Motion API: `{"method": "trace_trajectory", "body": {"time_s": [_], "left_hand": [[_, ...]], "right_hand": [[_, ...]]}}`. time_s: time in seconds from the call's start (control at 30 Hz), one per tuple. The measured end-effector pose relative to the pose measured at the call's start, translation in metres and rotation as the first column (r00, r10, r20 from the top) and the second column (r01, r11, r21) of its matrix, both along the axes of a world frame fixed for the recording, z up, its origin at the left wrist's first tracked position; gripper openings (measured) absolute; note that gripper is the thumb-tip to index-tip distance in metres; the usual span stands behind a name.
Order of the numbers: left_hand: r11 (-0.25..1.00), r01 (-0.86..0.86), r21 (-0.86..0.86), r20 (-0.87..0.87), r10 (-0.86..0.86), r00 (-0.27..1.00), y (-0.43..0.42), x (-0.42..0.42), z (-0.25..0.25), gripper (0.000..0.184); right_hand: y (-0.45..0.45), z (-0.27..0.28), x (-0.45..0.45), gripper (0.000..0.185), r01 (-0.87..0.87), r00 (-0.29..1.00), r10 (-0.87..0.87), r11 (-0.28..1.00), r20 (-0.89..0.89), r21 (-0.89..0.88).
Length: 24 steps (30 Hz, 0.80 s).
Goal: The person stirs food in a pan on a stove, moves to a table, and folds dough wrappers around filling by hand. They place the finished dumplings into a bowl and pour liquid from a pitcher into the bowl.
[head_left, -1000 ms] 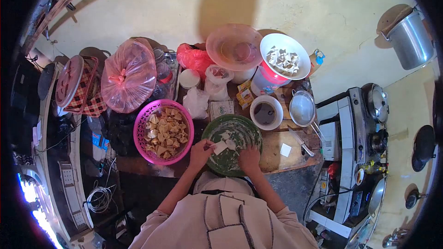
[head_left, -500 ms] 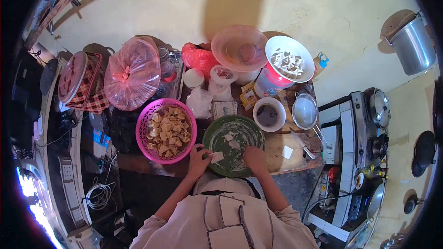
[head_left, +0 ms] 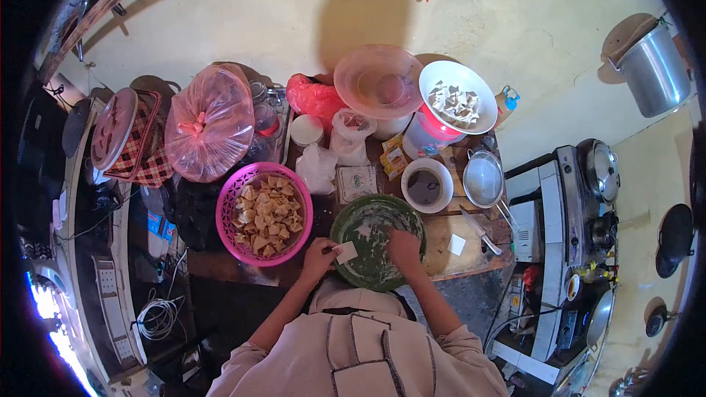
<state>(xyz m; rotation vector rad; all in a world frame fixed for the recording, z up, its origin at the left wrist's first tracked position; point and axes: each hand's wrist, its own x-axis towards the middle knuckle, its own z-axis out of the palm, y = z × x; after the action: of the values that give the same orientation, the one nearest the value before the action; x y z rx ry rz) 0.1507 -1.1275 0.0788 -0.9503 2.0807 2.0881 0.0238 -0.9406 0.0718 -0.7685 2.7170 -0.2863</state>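
Observation:
My left hand [head_left: 318, 259] pinches a small white square wonton wrapper [head_left: 346, 252] by one edge, over the left rim of a green bowl [head_left: 344, 222]. Pale, sticky paste [head_left: 362, 231] is smeared across the bowl's inside. My right hand [head_left: 403, 250] reaches into the bowl's right side, its fingers curled down against the paste. What those fingers hold, if anything, is hidden beneath the hand. Another white square wrapper [head_left: 457, 244] lies on a wooden board [head_left: 439, 257] to the right, beside a knife [head_left: 482, 231].
A pink basket [head_left: 225, 229] of folded brown pieces stands left of the bowl. Behind are a white bowl of dark liquid [head_left: 446, 188], a strainer [head_left: 484, 179] and a white plate of folded dumplings [head_left: 482, 119] on a container. A stove [head_left: 577, 176] stands at right.
The green bowl has shifted slightly toward me and to the right. My right hand has moved farther into it, over the paste. The wrapper in my left hand has turned a little.

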Motion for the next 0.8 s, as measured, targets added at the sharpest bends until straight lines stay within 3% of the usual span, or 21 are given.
{"method": "trace_trajectory", "body": {"time_s": [0.07, 0.17, 0.27, 0.33, 0.37, 0.43, 0.53, 0.57, 0.63, 0.73, 0.77, 0.8], "left_hand": [[1.0, -0.011, 0.011, 0.02, 0.011, 1.0, 0.002, -0.001, 0.002, 0.017], [0.999, -0.009, -0.047, 0.011, 0.01, 1.0, 0.0, -0.001, 0.002, 0.017], [0.997, 0.001, -0.071, -0.013, -0.002, 1.0, 0.001, 0.002, -0.006, 0.017], [0.999, -0.024, -0.037, -0.02, 0.023, 1.0, 0.001, 0.001, -0.009, 0.017], [0.994, 0.01, -0.108, -0.021, -0.012, 1.0, 0.0, 0.001, -0.009, 0.017], [0.966, 0.074, -0.246, -0.019, -0.081, 0.997, 0.0, 0.0, 0.003, 0.018], [0.99, 0.016, -0.141, 0.003, -0.016, 1.0, 0.002, 0.0, -0.001, 0.018], [0.983, 0.021, -0.182, -0.017, -0.024, 1.0, 0.003, 0.0, -0.003, 0.018], [0.963, 0.033, -0.267, -0.053, -0.049, 0.997, 0.002, 0.002, -0.003, 0.019], [0.984, -0.032, -0.173, -0.047, 0.025, 0.999, 0.003, 0.002, -0.024, 0.019], [0.978, -0.023, -0.206, -0.048, 0.013, 0.999, 0.004, 0.003, -0.03, 0.018], [0.971, -0.015, -0.24, -0.047, 0.004, 0.999, 0.005, 0.003, -0.023, 0.017]], "right_hand": [[-0.001, 0.0, 0.005, 0.032, 0.056, 0.997, -0.058, 0.998, -0.05, -0.03], [-0.002, -0.013, 0.022, 0.03, -0.015, 1.0, 0.017, 0.994, -0.021, 0.108], [0.0, 0.015, 0.017, 0.029, 0.021, 0.998, -0.02, 1.0, -0.066, 0.011], [-0.003, 0.004, 0.029, 0.03, 0.081, 0.996, -0.079, 0.994, -0.028, 0.073], [-0.002, -0.001, 0.035, 0.03, 0.109, 0.994, -0.109, 0.989, -0.012, 0.104], [0.003, -0.005, 0.043, 0.031, 0.069, 0.997, -0.068, 0.996, -0.028, 0.05], [0.006, 0.004, 0.033, 0.033, 0.121, 0.99, -0.125, 0.991, -0.072, -0.049], [0.007, 0.008, 0.029, 0.033, 0.154, 0.983, -0.162, 0.984, -0.086, -0.085], [0.007, 0.001, 0.035, 0.032, 0.155, 0.987, -0.155, 0.988, -0.053, 0.008], [0.003, 0.012, 0.041, 0.03, 0.098, 0.987, -0.107, 0.992, 0.118, 0.084], [0.002, 0.017, 0.042, 0.029, 0.067, 0.977, -0.085, 0.993, 0.196, 0.096], [0.007, 0.009, 0.041, 0.029, 0.06, 0.961, -0.057, 0.998, 0.271, 0.0]]}}
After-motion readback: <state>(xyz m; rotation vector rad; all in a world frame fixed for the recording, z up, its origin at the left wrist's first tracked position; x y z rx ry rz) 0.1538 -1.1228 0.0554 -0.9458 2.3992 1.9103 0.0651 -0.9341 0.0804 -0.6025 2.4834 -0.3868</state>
